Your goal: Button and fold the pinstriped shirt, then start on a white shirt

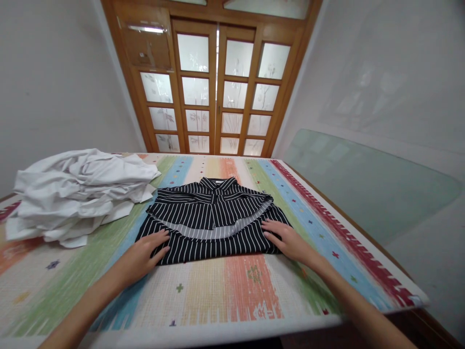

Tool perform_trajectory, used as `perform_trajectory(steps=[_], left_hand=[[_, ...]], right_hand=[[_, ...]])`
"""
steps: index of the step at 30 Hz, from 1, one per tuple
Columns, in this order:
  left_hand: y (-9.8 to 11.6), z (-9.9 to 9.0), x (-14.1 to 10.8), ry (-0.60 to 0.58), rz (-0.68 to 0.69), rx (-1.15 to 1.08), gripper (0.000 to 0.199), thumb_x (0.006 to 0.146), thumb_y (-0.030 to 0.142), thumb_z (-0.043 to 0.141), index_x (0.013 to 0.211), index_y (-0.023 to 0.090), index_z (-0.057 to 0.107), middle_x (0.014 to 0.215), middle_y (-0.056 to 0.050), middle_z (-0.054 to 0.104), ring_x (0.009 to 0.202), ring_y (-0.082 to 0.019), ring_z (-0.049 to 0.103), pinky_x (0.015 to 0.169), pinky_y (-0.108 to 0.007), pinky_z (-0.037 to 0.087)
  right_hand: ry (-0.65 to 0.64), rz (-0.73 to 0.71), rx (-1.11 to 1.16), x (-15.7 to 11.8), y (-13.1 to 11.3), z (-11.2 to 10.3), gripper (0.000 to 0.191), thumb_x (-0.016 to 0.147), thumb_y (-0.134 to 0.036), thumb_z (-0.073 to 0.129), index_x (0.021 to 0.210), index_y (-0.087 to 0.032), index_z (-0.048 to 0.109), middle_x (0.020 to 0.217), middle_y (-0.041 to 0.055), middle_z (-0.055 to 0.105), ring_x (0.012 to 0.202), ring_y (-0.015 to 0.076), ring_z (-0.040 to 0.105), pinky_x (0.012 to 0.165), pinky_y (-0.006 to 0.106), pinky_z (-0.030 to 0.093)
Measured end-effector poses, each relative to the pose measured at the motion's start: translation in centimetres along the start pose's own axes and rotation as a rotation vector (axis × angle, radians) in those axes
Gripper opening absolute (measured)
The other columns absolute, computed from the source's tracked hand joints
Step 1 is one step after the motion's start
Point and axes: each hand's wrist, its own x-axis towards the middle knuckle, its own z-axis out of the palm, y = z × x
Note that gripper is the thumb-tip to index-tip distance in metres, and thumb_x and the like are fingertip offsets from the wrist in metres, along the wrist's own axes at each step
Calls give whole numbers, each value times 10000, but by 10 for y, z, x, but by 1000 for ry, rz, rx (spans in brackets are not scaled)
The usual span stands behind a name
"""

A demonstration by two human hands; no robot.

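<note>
A black shirt with white stripes (196,247) lies partly folded on the table, its collar toward the far side. Its curved hem is turned up over the middle, with the pale inner side of the cloth showing along the curve. My left hand (150,249) rests on the shirt's near left corner, fingers stretched out and thumb apart. On the near right side, my right hand (286,238) touches the fabric with fingers spread. Neither hand appears to grip the cloth.
A heap of crumpled white cloth (80,194) lies left of the shirt. The table bears a colourful striped cover (210,295). A greenish glass panel (363,179) leans by the right wall. Wooden doors with glass panes (217,87) stand behind the table.
</note>
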Motion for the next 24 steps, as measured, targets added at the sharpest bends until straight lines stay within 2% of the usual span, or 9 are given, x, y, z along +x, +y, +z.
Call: perform_trajectory(steps=[3, 7, 13, 16, 20, 24], left_hand=[[-4, 10, 4, -8, 63, 19, 474, 875, 446, 463, 1261, 216, 612, 1386, -82, 546, 1311, -265, 472, 1116, -457, 353], [-6, 14, 10, 36, 151, 114, 465, 919, 421, 413, 1297, 210, 581, 1416, -82, 516, 1311, -253, 472, 1106, -444, 376], [-4, 15, 18, 124, 188, 209, 434, 946, 401, 384, 1233, 172, 615, 1224, -109, 622, 1153, -249, 583, 1015, -406, 472], [-5, 16, 22, 134, 217, 211, 451, 957, 386, 374, 1337, 194, 521, 1258, -95, 616, 1153, -241, 587, 1005, -402, 477], [-10, 15, 27, 120, 247, 225, 533, 963, 385, 371, 1460, 191, 355, 1362, -110, 557, 1226, -251, 546, 1037, -412, 450], [-14, 12, 36, 93, 269, 231, 645, 972, 385, 356, 1536, 192, 109, 1471, -128, 439, 1302, -265, 480, 1081, -433, 400]], right_hand=[[-35, -51, 36, 6, 0, 11, 319, 921, -347, 518, 1195, -277, 667, 1305, 44, 616, 1304, 258, 479, 1136, 495, 319], [-108, -123, -7, 15, -3, 17, 403, 963, -347, 436, 1337, -258, 558, 1386, 39, 547, 1365, 242, 400, 1160, 496, 283], [-171, -194, -97, 28, -10, 20, 489, 995, -308, 336, 1485, -302, 332, 1492, 11, 419, 1403, 221, 335, 1168, 473, 276], [-170, -202, -137, 33, -10, 21, 546, 988, -304, 352, 1518, -319, 224, 1503, 18, 402, 1382, 246, 371, 1142, 487, 314], [-127, -195, -162, 40, -5, 20, 653, 976, -305, 368, 1546, -264, 52, 1464, 91, 445, 1289, 271, 479, 1087, 504, 374], [-38, -173, -109, 49, 4, 17, 718, 962, -300, 376, 1544, -239, -40, 1462, 106, 440, 1276, 260, 488, 1092, 486, 364]])
